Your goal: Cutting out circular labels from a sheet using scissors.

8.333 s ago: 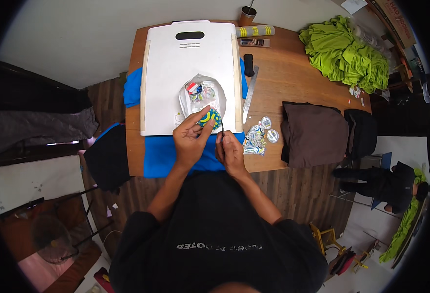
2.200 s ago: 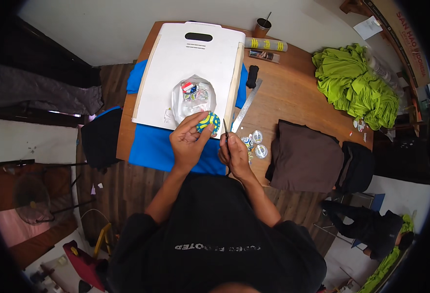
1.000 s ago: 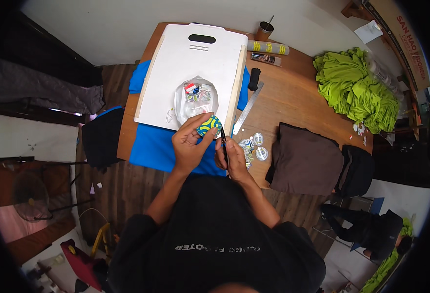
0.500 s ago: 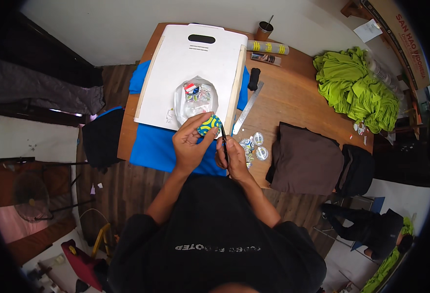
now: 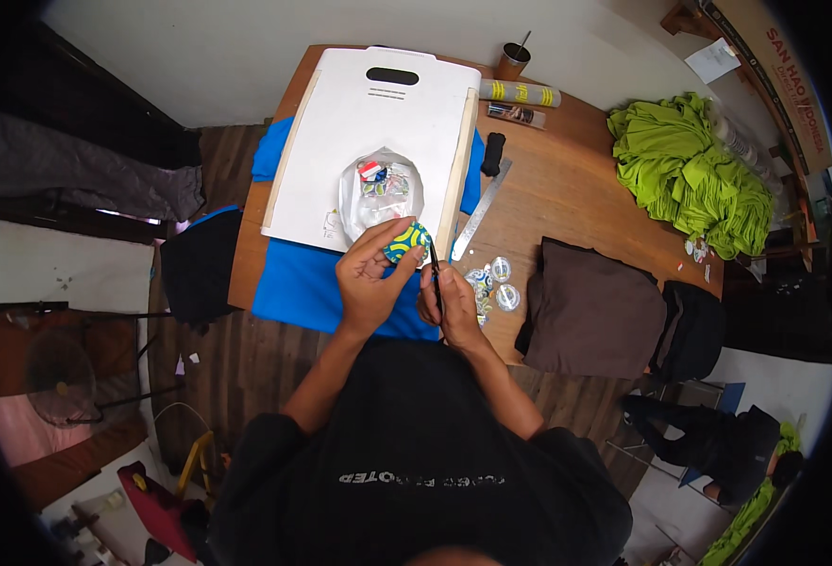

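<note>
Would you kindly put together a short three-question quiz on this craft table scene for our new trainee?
1. True or false: the left hand holds a round blue, yellow and green patterned piece.
2. What does the right hand hold? A) metal ruler B) thin dark tool C) cup
3. Fill in: the clear bag of cut pieces lies on the white ____.

Key: 1 true; 2 B, the thin dark tool; 3 board.
</note>
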